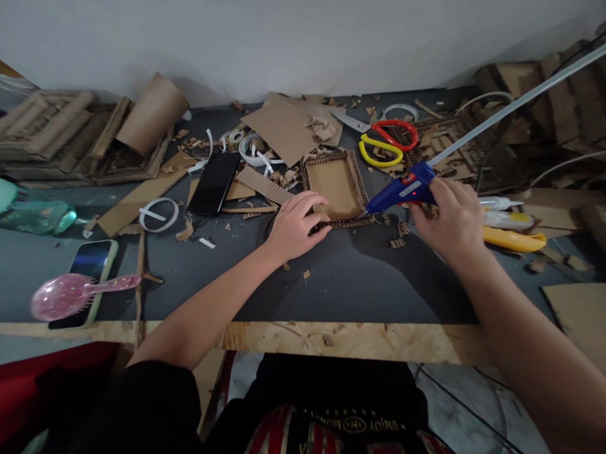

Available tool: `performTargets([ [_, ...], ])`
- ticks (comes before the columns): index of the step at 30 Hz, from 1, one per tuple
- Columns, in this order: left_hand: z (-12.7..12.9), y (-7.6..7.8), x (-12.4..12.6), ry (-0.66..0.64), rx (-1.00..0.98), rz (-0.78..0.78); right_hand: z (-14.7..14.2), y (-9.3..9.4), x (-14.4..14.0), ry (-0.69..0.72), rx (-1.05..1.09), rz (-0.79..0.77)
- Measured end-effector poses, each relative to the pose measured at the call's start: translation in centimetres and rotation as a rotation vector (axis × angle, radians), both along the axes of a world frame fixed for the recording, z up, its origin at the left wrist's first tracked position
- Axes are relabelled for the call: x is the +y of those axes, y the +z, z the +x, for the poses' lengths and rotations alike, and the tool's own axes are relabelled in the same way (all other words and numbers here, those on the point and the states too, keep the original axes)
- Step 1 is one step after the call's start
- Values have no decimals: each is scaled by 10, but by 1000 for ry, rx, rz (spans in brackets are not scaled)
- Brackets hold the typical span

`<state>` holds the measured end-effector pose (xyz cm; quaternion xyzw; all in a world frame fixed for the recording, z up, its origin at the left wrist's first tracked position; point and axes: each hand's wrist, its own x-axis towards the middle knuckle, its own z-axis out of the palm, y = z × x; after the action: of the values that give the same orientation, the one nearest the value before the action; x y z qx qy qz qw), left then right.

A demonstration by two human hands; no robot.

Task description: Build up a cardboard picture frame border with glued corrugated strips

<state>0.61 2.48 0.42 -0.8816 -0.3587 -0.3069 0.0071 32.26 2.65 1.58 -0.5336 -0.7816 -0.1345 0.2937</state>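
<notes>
Head view only. Landmark: cardboard frame (337, 188), mid tabletop (361, 282), lying flat.

Left hand (297, 225) lies at the frame's near-left corner, fingers curled down and pressed on its front edge, pinning it. Nothing is pinched.

Right hand (450, 219) is just right of the frame, wrapped tight around the grip of a blue glue gun (401, 189). The nozzle points left and touches the frame's near-right corner. A long white glue stick (526, 96) sticks out the back of the gun, up and to the right.

Behind the frame, to the right: scissors (388, 140) with one red and one yellow handle, lying flat.
Behind the frame: a loose cardboard sheet (286, 127) and scraps.
Left of the frame: a corrugated strip (265, 184), then a black phone (214, 183) face up, apart from both.
Further left: a white tape ring (158, 214).
Far left, near the tabletop's front edge: a second phone (90, 272) with a pink glitter hairbrush (77, 293) lying across it.
Far left, rear: a stack of cardboard frames (62, 136) and a cardboard roll (152, 112).
Right of the frame, past the right hand: a yellow cutter (514, 240) with a white tube (497, 203) just behind it.
</notes>
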Motion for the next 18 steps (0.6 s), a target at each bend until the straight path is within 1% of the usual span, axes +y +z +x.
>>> performTargets([
  [6,1,2,-1,6,-10,39,1,3,-2,3,-1,15],
  [12,1,3,-2,5,-4,13,3,4,-2,18,-5,13],
  [18,0,1,-1,5,2,10,2,11,-6,-8,5,-47],
])
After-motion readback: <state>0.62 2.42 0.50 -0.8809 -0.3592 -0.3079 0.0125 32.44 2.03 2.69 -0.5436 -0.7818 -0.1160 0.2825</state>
